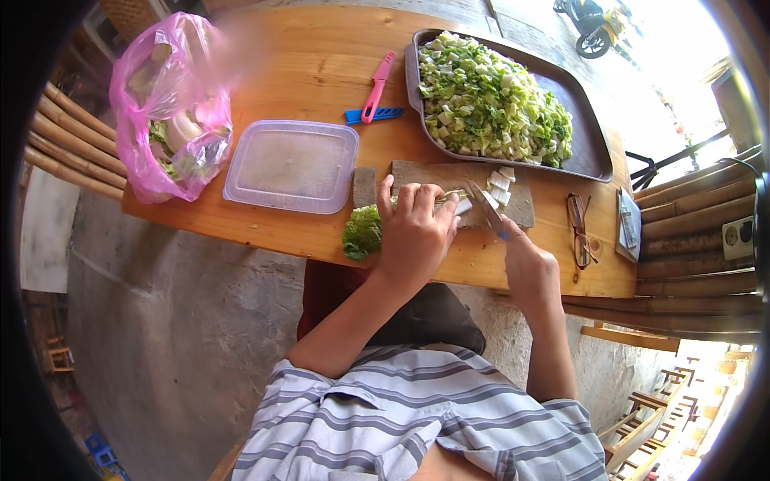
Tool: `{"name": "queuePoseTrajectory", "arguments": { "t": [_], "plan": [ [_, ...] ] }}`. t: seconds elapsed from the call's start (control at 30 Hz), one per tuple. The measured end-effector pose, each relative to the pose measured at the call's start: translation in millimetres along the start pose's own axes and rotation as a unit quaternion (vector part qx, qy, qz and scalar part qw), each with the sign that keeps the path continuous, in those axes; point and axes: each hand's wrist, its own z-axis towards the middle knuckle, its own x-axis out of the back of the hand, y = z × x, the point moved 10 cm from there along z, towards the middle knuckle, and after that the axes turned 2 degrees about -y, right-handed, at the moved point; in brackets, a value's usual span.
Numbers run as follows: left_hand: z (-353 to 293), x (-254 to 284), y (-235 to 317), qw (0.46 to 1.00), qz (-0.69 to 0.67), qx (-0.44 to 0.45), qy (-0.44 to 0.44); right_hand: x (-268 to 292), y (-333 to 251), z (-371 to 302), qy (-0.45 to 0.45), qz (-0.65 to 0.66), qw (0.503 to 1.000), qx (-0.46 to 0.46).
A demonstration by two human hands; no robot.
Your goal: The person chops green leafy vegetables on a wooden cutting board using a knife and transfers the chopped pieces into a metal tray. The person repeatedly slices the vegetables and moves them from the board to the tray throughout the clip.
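My left hand (417, 228) is closed over a bunch of napa cabbage leaves (362, 232), pressing them onto a wooden cutting board (513, 204). The leafy green end sticks out to the left, past the board's edge. My right hand (529, 268) grips a knife (486, 207) by its blue handle, its blade close beside my left fingertips at the cut end of the cabbage. White cut pieces (500, 186) lie on the board to the right of the blade. Beyond the board, a dark tray (589, 132) holds a big heap of chopped cabbage (493, 100).
A pink plastic bag (172, 104) with cabbage inside stands at the table's left, beside a translucent plastic lid (290, 166). Behind lie a pink knife (377, 90) and its blue sheath (385, 115). Eyeglasses (579, 231) and a small clear packet (628, 224) rest on the right.
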Motion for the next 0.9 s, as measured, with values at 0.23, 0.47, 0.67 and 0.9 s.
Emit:
{"name": "queuePoseTrajectory", "arguments": {
  "t": [0.23, 0.47, 0.67, 0.9],
  "plan": [
    [-4.1, 0.1, -2.0, 1.000, -0.023, -0.004, 0.018, 2.2, -24.5, -8.2, 0.055, 0.030, 0.997, 0.035],
    [-6.3, 1.9, -2.0, 0.999, -0.034, -0.010, 0.023, -10.9, -45.4, -8.1, 0.029, -0.035, 0.999, 0.027],
    [-6.5, 0.4, -1.9, 0.999, -0.039, -0.020, 0.028, -22.1, -49.6, 14.8, 0.008, -0.058, 0.998, 0.039],
    [0.0, 2.4, -5.2, 0.999, -0.040, 0.018, 0.022, -17.8, -40.4, 8.1, 0.007, -0.091, 0.995, 0.044]
  ]
}}
